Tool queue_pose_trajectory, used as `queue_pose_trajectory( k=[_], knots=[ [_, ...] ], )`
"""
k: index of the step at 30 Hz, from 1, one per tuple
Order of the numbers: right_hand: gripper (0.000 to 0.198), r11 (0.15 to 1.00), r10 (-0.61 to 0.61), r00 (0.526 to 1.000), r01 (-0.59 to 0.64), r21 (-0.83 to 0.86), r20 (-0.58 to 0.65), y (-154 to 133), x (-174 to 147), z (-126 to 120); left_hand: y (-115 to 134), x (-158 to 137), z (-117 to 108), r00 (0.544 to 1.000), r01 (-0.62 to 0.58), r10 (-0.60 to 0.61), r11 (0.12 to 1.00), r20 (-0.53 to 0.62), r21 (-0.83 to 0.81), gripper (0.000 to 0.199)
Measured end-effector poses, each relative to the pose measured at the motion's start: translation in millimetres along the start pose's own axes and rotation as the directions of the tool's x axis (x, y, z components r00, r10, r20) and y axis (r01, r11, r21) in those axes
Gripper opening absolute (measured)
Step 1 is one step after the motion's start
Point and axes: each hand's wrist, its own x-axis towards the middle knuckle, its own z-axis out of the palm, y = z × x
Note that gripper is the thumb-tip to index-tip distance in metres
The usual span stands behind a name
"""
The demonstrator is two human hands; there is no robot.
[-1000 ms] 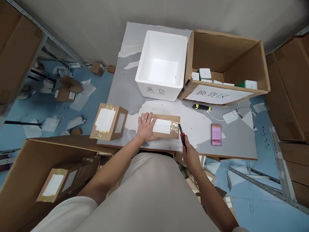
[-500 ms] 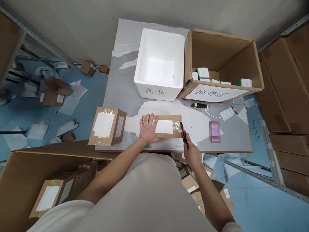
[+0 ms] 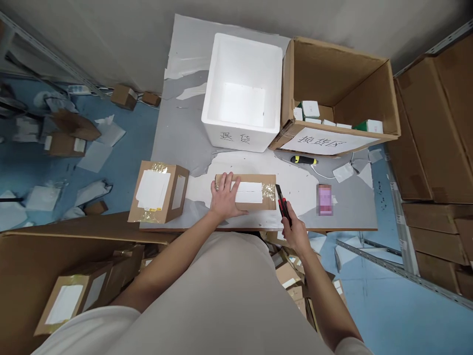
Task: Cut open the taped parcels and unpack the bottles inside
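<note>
A long cardboard box (image 3: 269, 179) lies flat on the table, with a white label and shiny clear tape on top. My left hand (image 3: 223, 198) rests on its left part, fingers spread, the palm hiding some of the label. In my right hand (image 3: 295, 231) is a red and black utility knife (image 3: 284, 204) with its dark blade out. The blade's tip stands just beside the box's right end, apart from it as far as I can see. To the left sits a second taped, labelled carton (image 3: 176, 195).
A white foam box (image 3: 242, 135) and an open carton (image 3: 342, 130) with small white-green boxes stand behind. Before the carton lies a yellow-black cutter (image 3: 303, 160); a blurred pink object (image 3: 325, 199) is at right. A large open carton (image 3: 22, 256) stands at lower left.
The knife has moved slightly off the box's taped right end, where its tip was at the edge. My left hand keeps its place on the box. The view has shifted a little.
</note>
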Motion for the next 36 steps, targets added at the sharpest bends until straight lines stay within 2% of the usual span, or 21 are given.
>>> queue_pose_trajectory(
  k=[4, 7, 11, 14, 18, 21, 28, 32, 34, 36],
  knots=[
    [0.063, 0.991, -0.001, 0.996, -0.011, 0.130, 0.087, 5.2, 7.1, -11.2, 1.5, 1.1, -0.5, 1.000, 0.014, -0.014, 1.000, -0.006, -0.005, 0.119],
    [0.063, 0.992, -0.051, 0.988, 0.033, 0.125, 0.145, 5.6, 12.9, -24.1, 3.3, 1.8, -2.4, 1.000, 0.019, -0.019, 1.000, -0.008, -0.004, 0.119],
    [0.062, 0.990, -0.135, 0.970, 0.140, -0.013, 0.202, 1.7, 20.4, -43.5, 6.1, 1.5, -4.5, 0.998, 0.056, -0.056, 0.998, 0.017, 0.018, 0.118],
    [0.060, 0.978, -0.142, 0.962, 0.173, -0.118, 0.235, -3.7, 23.0, -54.2, 6.9, 0.6, -4.0, 0.997, 0.075, -0.075, 0.997, 0.020, 0.023, 0.117],
    [0.061, 0.921, -0.166, 0.966, 0.223, -0.319, 0.198, -12.2, 18.5, -59.2, 6.4, 0.1, -2.1, 0.997, 0.070, -0.070, 0.997, 0.010, 0.011, 0.117],
    [0.062, 0.892, -0.160, 0.963, 0.235, -0.387, 0.216, -15.7, 10.3, -56.4, 6.2, 0.5, -2.0, 0.998, 0.063, -0.063, 0.998, 0.011, -0.006, 0.117],
    [0.059, 0.905, -0.111, 0.963, 0.200, -0.375, 0.245, -12.6, -5.6, -41.8, 3.7, -1.1, -2.6, 0.997, 0.063, -0.063, 0.998, 0.036, 0.014, 0.117],
    [0.057, 0.953, -0.050, 0.960, 0.129, -0.276, 0.276, -1.8, -18.5, -50.1, 4.0, 0.1, -1.3, 0.999, 0.017, -0.017, 1.000, 0.033, -0.006, 0.119],
    [0.058, 0.975, -0.004, 0.975, 0.053, -0.214, 0.221, 6.9, -26.9, -58.8, 4.9, 0.5, -3.1, 0.999, -0.002, 0.003, 1.000, 0.033, -0.018, 0.123],
    [0.061, 0.997, 0.044, 0.992, -0.035, -0.076, 0.116, 14.6, -31.1, -62.5, 2.6, -3.0, -6.2, 1.000, -0.009, 0.010, 0.999, 0.019, -0.036, 0.125]
  ],
)
